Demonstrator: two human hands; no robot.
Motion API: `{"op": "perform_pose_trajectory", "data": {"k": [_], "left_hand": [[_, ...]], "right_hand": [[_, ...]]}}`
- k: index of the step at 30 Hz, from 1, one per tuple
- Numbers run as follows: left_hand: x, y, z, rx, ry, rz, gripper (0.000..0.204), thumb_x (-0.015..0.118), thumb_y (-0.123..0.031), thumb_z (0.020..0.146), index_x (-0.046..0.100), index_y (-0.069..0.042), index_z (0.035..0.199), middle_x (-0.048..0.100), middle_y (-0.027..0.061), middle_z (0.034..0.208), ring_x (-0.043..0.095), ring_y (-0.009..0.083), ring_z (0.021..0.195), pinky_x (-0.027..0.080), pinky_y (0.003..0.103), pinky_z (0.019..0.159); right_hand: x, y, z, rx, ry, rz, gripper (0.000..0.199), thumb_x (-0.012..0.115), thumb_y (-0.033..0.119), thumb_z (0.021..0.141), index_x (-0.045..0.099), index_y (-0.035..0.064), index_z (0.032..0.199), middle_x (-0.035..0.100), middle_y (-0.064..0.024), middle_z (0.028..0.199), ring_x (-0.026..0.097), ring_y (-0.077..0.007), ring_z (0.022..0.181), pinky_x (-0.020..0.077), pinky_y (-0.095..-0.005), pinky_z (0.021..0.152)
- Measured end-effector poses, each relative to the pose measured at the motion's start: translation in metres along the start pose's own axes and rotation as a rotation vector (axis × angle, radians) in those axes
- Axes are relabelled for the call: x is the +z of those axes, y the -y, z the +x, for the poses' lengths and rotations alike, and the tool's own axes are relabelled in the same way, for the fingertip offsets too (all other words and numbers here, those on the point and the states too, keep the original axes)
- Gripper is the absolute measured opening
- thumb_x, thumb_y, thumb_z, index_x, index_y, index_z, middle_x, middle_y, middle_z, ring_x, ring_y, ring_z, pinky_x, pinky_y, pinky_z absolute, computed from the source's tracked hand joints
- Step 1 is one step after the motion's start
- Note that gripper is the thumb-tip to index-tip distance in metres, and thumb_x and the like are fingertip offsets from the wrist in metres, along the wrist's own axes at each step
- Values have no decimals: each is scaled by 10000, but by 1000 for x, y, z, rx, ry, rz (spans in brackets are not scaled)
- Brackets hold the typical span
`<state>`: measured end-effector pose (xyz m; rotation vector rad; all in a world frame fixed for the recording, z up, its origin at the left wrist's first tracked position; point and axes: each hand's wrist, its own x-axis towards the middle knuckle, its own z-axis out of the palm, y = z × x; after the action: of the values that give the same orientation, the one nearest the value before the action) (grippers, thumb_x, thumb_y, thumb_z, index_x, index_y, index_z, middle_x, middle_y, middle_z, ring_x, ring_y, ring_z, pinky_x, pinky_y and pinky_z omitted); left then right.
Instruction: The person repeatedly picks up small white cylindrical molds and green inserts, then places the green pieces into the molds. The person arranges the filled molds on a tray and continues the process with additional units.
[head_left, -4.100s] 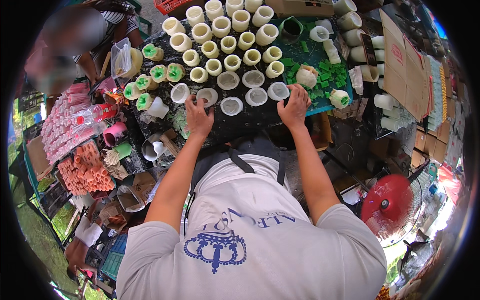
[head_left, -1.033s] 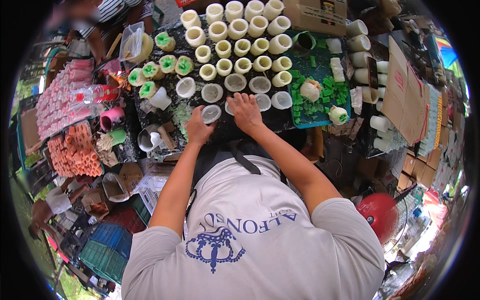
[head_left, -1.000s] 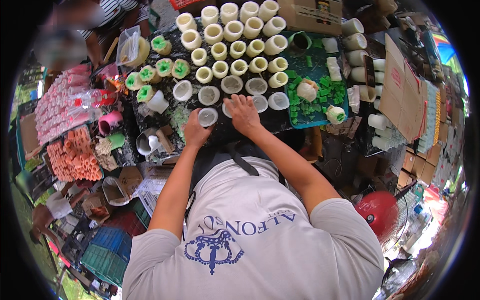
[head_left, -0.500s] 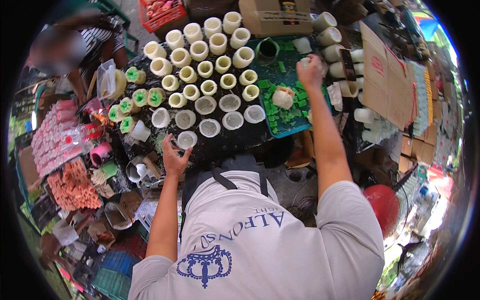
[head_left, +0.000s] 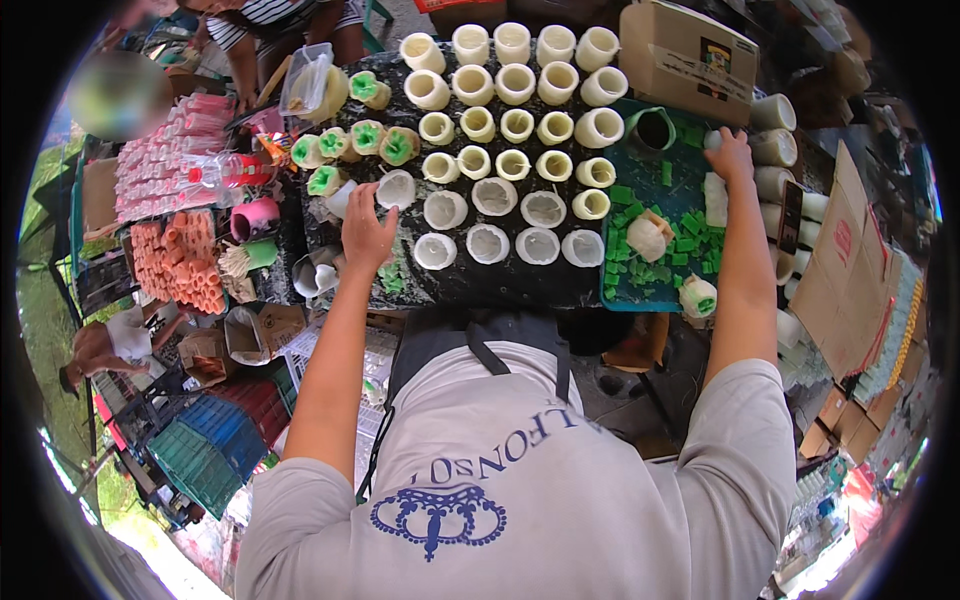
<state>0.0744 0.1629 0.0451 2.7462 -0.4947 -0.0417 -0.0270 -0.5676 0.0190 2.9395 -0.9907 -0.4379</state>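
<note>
My left hand [head_left: 368, 232] is at the near left of the black table. Its fingers are apart, beside a whitish wax cup [head_left: 397, 190] and a tilted white cup [head_left: 341, 200]; whether it touches either is unclear. At the far right my right hand [head_left: 731, 157] closes round a small whitish piece [head_left: 712, 140], mostly hidden by the fingers. Below it, a teal tray [head_left: 625, 303] holds loose green chunks [head_left: 690, 243], a round cream lump [head_left: 650, 236] and a dark-filled green container [head_left: 651, 131]. Rows of hollow cream cups [head_left: 515, 84] stand upright to its left.
Green-filled pieces [head_left: 367, 143] stand at the table's left, near a clear plastic tub [head_left: 308, 82]. Pink [head_left: 175, 150] and orange stacks [head_left: 175, 260] lie farther left. Cardboard boxes [head_left: 690, 60] and white cylinders [head_left: 773, 148] border the right. Another person [head_left: 270, 25] is at the far left.
The view has turned and shifted. My left hand has moved from the near corner cup to the cup behind it, on the left. My right hand still holds the whitish piece.
</note>
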Motion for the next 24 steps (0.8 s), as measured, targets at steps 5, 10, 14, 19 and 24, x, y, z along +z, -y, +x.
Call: {"op": "perform_pose_trajectory", "data": {"k": [5, 10, 14, 19, 24], "left_hand": [[11, -23, 27, -67, 50, 20, 804, 866, -448, 904, 502, -50, 1500, 573, 183, 1460, 606, 398, 1341, 558, 500, 1056], [20, -19, 30, -170, 224, 59, 903, 894, -508, 858, 492, -36, 1515, 591, 199, 1497, 621, 409, 1350, 553, 510, 1070], [34, -6, 30, -218, 148, -85, 827, 888, -441, 860, 530, -15, 1471, 651, 234, 1442, 653, 433, 1303, 538, 518, 1072], [29, 11, 15, -168, -107, -278, 671, 842, -279, 884, 548, 4, 1416, 692, 251, 1314, 690, 453, 1195, 540, 513, 1033], [-43, -53, -15, 302, 39, -373, 659, 829, -109, 831, 551, -6, 1419, 650, 229, 1318, 685, 428, 1192, 553, 504, 1039]], "right_hand": [[-4, -18, -39, -102, -346, 197, 497, 884, 427, 893, 693, 70, 1182, 739, -210, 1178, 713, -434, 1158, 583, -537, 934], [-26, 27, -148, 144, -536, 566, 616, 964, 479, 800, 672, 6, 1064, 748, -228, 939, 737, -417, 929, 575, -497, 845], [-16, 92, -288, 111, -476, 873, 732, 1019, 371, 744, 568, 33, 1210, 707, -197, 1016, 718, -350, 939, 567, -459, 851], [27, 166, -408, 240, -98, 1153, 917, 1009, 300, 739, 509, 27, 1457, 641, -192, 1177, 667, -339, 1070, 556, -440, 943], [57, 200, -419, 61, -221, 861, 826, 968, 317, 763, 565, 31, 1425, 617, -195, 1275, 650, -402, 1167, 573, -469, 965]]}}
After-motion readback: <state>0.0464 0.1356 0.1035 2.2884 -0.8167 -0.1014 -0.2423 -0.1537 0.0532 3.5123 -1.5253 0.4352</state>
